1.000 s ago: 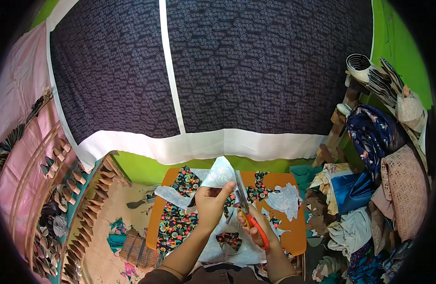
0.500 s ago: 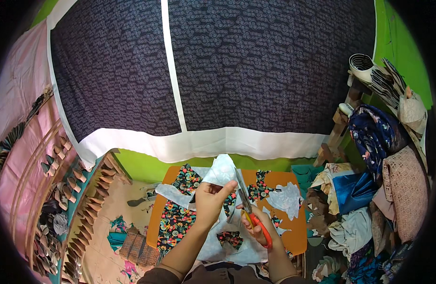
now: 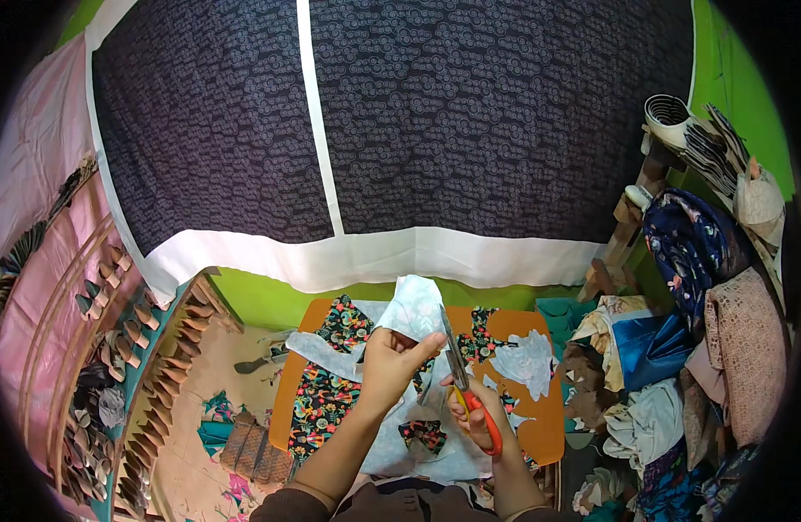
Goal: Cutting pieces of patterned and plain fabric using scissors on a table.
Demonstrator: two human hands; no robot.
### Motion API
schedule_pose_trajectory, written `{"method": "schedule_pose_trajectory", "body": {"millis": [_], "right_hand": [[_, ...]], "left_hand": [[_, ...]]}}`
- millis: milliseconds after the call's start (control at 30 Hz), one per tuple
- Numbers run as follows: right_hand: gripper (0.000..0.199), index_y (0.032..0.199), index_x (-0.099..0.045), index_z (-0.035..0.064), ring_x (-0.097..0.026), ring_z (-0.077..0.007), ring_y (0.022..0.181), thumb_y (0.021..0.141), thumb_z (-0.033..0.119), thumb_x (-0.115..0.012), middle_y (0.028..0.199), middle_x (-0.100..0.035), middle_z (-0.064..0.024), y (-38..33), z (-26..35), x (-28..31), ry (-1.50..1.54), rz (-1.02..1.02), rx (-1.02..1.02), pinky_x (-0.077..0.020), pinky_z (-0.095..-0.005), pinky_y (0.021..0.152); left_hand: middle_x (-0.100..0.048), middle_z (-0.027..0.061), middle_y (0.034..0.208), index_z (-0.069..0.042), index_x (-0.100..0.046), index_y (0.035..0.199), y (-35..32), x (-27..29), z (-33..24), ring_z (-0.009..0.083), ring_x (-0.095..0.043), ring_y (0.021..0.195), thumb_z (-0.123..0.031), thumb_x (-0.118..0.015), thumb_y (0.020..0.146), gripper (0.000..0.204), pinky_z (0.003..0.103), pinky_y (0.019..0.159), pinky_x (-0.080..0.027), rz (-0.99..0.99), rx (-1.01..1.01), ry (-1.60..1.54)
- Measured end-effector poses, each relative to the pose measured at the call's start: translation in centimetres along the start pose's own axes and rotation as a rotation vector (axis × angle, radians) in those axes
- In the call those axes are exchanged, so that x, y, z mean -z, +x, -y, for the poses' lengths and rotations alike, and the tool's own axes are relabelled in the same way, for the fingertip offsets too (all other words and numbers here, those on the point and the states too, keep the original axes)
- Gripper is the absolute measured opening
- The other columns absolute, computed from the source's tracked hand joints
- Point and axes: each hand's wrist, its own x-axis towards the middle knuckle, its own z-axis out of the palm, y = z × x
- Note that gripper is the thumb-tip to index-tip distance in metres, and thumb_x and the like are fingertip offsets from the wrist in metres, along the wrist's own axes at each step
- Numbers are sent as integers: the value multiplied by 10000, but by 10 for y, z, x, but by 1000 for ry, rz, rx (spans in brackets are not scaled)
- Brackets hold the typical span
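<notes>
My left hand (image 3: 390, 364) pinches a pale blue-white piece of fabric (image 3: 411, 309) and holds it up over the orange table (image 3: 544, 426). Closed round the red and yellow handles of a pair of scissors (image 3: 459, 365), my right hand (image 3: 474, 418) keeps the blades pointing up along the fabric's right edge. Below both hands lie black floral fabric (image 3: 318, 407) and pale cloth. A small black floral scrap (image 3: 424, 437) rests on the pale cloth near me. To the right is a cut pale piece (image 3: 527, 364) with a ragged edge.
A rack of wooden shoe forms (image 3: 161, 383) stands at the left. Piled fabrics (image 3: 644, 426) and a blue cloth bundle (image 3: 648, 352) fill the right side. A dark patterned cloth (image 3: 470, 122) with white borders hangs ahead. Scraps and a brown woven item (image 3: 254, 454) lie on the floor.
The fabric in my left hand has turned slightly and shows a broader top. The scissors have shifted a little to the right, their blades now along its right side.
</notes>
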Motion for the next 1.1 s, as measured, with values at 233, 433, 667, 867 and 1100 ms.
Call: {"method": "schedule_pose_trajectory", "body": {"millis": [233,433,667,867,1100], "right_hand": [[1086,1155,-381,-13,-341,-20,566,471,827,-450,742,-380,26,3,5,-1,-205,-55,14,-269,-140,464],[987,1163,-397,-4,-345,-26,574,546,762,-486,716,-385,31,-1,-3,3,-131,-51,32,-282,-154,489],[896,1172,-409,6,-340,-28,578,616,699,-528,710,-387,37,-9,-11,11,-76,-19,42,-280,-154,503],[979,1049,-402,20,-339,-7,535,476,811,-484,688,-367,39,-8,0,-1,-147,-144,29,-274,-138,444],[912,1107,-435,-17,-355,-37,574,588,729,-513,681,-392,29,-14,-11,8,-76,-129,55,-292,-169,497]], "left_hand": [[-610,67,805,30,-543,915,3,5,1,94,-575,710,-77,-654,735,237,216,623,-463,113,59,137],[-614,62,790,29,-544,912,0,3,-4,93,-573,680,-104,-658,735,249,217,599,-452,138,119,286],[-616,67,734,31,-561,855,-2,3,3,91,-573,641,-137,-668,728,236,217,549,-439,118,84,282],[-584,58,597,44,-579,726,-1,9,27,77,-517,499,-218,-695,708,287,218,471,-405,97,-51,344],[-510,51,460,47,-561,578,0,12,31,90,-448,382,-335,-712,674,422,239,378,-344,136,-9,521]]}}
